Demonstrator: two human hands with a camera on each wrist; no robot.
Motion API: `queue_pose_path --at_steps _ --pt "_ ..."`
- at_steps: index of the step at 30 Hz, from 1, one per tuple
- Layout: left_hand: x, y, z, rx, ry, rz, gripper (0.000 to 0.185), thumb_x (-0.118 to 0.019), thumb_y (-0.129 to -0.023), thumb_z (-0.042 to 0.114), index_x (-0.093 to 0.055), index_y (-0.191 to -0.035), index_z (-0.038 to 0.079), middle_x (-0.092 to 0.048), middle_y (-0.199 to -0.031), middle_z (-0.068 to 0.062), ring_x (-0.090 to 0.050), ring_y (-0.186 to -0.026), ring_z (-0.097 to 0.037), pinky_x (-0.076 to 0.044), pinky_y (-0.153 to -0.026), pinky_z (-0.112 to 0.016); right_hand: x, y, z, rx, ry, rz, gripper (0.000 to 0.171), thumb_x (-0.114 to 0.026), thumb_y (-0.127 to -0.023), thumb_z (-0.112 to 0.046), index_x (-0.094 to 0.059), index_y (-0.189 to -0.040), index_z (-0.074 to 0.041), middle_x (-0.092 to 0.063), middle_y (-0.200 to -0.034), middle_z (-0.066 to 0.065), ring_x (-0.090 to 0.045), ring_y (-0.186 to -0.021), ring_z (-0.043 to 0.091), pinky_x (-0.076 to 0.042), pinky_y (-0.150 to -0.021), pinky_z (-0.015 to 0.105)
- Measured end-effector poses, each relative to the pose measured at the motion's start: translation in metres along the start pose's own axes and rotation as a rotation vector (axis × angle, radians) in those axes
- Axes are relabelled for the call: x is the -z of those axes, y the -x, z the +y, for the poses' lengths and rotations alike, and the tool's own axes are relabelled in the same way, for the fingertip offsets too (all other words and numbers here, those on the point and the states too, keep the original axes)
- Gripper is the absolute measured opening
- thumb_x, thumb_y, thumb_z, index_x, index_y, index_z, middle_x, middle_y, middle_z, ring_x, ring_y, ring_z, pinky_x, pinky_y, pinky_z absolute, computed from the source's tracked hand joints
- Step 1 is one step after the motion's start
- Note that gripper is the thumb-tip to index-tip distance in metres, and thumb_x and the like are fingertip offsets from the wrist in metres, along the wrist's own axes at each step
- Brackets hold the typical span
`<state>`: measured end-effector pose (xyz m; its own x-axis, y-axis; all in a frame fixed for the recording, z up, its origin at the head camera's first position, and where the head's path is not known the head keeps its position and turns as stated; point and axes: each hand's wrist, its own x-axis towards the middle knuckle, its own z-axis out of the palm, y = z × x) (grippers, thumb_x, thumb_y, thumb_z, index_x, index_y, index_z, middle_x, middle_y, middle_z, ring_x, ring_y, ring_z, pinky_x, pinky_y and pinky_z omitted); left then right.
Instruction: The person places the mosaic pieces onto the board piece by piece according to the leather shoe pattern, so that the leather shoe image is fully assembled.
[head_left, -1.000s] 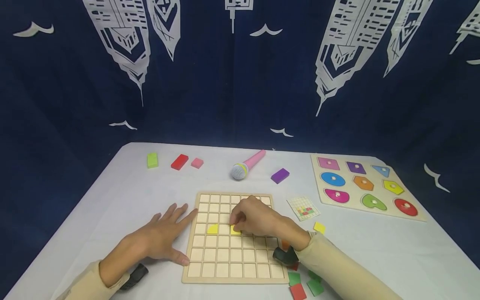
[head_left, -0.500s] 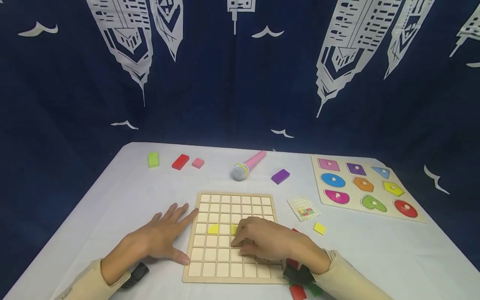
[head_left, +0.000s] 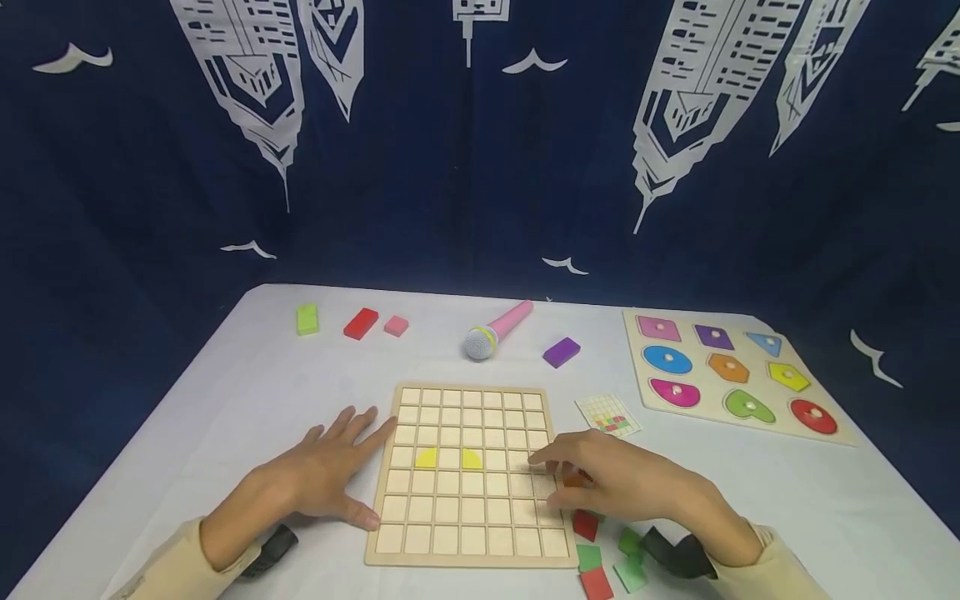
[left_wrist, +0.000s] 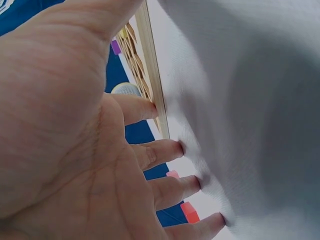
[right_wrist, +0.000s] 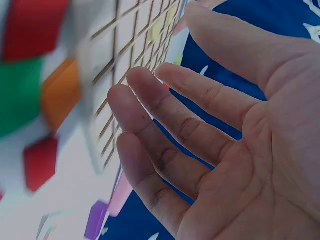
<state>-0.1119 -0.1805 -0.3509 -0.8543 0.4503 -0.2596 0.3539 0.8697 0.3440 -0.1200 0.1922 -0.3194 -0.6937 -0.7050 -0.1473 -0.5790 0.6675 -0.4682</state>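
A wooden grid board (head_left: 459,560) lies on the white table. Two yellow quarter-round tiles, a left one (head_left: 427,457) and a right one (head_left: 472,459), sit in cells of the same row, one cell apart. My left hand (head_left: 322,471) rests spread at the board's left edge, its index finger and thumb touching the frame. Over the board's right edge hovers my right hand (head_left: 626,475), fingers loosely bent; the right wrist view shows nothing in its palm (right_wrist: 235,170). Below it lie several loose tiles, among them a red one (head_left: 596,583), a green one (head_left: 588,557) and a partly covered orange one (head_left: 573,479).
A small pattern card (head_left: 603,410) lies right of the board, partly behind the right hand. Farther back are a pink toy microphone (head_left: 498,329), a purple block (head_left: 561,352), green (head_left: 307,319), red (head_left: 361,323) and pink (head_left: 396,326) blocks, and a shape puzzle (head_left: 701,408).
My right hand has let go of the right yellow tile, leaving it in its cell, and moved right to the board's edge above the loose tiles. The left hand stays put.
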Motion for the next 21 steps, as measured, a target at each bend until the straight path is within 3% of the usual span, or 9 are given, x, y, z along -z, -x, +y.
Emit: queue_pose_path --at_steps 7,13,21 --pt "0.002 0.000 -0.001 0.004 0.011 -0.010 0.122 -0.086 -0.064 0.057 -0.024 -0.160 0.014 -0.018 -0.165 -0.023 -0.010 -0.152 -0.050 -0.015 -0.114 -0.074 0.007 0.020 0.022 -0.090 -0.021 0.015 0.056 -0.075 -0.087 -0.048 -0.066 -0.130 -0.014 -0.067 -0.106 -0.013 -0.059 -0.092 0.006 -0.055 -0.081 0.028" --pt "0.004 0.000 -0.001 0.008 0.011 -0.006 0.121 -0.086 -0.065 0.056 -0.024 -0.160 0.014 -0.018 -0.165 -0.022 -0.010 -0.152 -0.049 -0.015 -0.114 -0.074 0.022 0.031 0.036 -0.209 -0.040 0.040 0.057 -0.082 -0.081 -0.041 -0.066 -0.130 -0.017 -0.068 -0.107 -0.010 -0.061 -0.096 0.012 -0.056 -0.080 0.031" --pt "0.002 0.002 0.000 0.020 0.031 -0.011 0.121 -0.086 -0.065 0.055 -0.024 -0.160 0.014 -0.018 -0.165 -0.022 -0.010 -0.152 -0.049 -0.014 -0.115 -0.073 0.019 0.028 0.053 -0.166 -0.103 0.000 0.044 -0.084 -0.081 -0.030 -0.071 -0.122 -0.022 -0.068 -0.115 -0.008 -0.059 -0.094 0.013 -0.054 -0.078 0.026"
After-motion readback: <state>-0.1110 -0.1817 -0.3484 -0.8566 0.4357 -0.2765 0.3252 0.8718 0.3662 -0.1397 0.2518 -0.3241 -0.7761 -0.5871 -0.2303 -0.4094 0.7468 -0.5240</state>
